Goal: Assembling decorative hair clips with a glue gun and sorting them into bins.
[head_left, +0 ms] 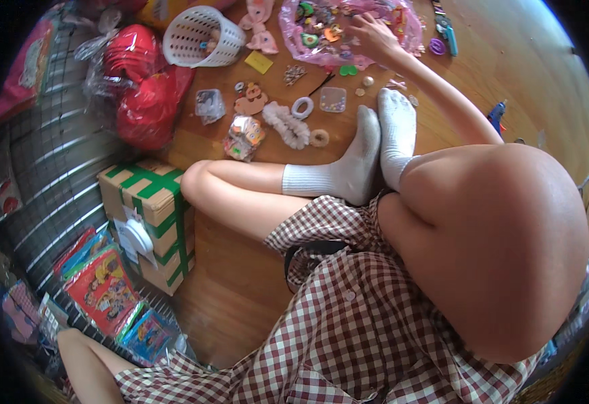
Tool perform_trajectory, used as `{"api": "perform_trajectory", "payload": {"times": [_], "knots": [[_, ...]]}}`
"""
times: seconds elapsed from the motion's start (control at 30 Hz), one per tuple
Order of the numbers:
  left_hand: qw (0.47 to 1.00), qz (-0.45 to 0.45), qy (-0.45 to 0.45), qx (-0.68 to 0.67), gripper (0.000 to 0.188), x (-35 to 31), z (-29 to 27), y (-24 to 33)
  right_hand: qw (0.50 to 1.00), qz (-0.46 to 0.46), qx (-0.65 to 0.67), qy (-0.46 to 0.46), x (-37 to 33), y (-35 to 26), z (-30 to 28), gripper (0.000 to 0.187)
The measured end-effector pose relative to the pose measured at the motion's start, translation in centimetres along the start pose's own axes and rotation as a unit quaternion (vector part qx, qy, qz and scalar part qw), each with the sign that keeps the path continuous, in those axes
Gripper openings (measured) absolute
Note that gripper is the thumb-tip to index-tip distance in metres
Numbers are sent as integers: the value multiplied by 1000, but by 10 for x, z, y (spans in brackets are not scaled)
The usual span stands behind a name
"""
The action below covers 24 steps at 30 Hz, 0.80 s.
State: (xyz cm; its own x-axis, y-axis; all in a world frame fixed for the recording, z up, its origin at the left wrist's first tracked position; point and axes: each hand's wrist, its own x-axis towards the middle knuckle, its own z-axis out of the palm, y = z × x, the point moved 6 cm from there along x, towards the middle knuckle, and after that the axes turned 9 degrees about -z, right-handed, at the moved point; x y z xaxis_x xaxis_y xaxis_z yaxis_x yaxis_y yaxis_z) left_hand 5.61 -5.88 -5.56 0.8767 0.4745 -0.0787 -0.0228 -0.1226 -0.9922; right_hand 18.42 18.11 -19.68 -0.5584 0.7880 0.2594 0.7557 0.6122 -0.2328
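My right hand (373,35) reaches far forward over a pink plastic bag (290,42) spread open on the floor. Its fingers are stretched out and slightly apart, touching or just above the small colourful charms in the bag; nothing shows in them. Among those charms lie a green avocado charm (310,40) and an orange one (333,34). Just in front of the bag is a green heart-shaped piece (348,70). My left hand is out of view; only my bent left arm (92,367) shows at the lower left.
Nearer lie a fluffy scrunchie (286,126), a white ring (302,108), a clear bead box (333,99) and a bear-shaped piece (250,99). A white basket (203,37), red plastic-wrapped items (143,101) and a taped carton (147,209) stand left. A blue glue gun (496,113) lies right.
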Motion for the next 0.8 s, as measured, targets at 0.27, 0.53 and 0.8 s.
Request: {"api": "perform_trajectory", "payload": {"times": [0.27, 0.53, 0.8], "knots": [[937, 73, 73, 335, 41, -93, -1, -49, 946, 187, 264, -18, -16, 37, 26, 23], [799, 104, 186, 563, 41, -23, 74, -18, 573, 240, 777, 107, -4, -9, -1, 27], [170, 404, 46, 898, 23, 78, 177, 0, 456, 234, 851, 112, -15, -62, -63, 19]]}}
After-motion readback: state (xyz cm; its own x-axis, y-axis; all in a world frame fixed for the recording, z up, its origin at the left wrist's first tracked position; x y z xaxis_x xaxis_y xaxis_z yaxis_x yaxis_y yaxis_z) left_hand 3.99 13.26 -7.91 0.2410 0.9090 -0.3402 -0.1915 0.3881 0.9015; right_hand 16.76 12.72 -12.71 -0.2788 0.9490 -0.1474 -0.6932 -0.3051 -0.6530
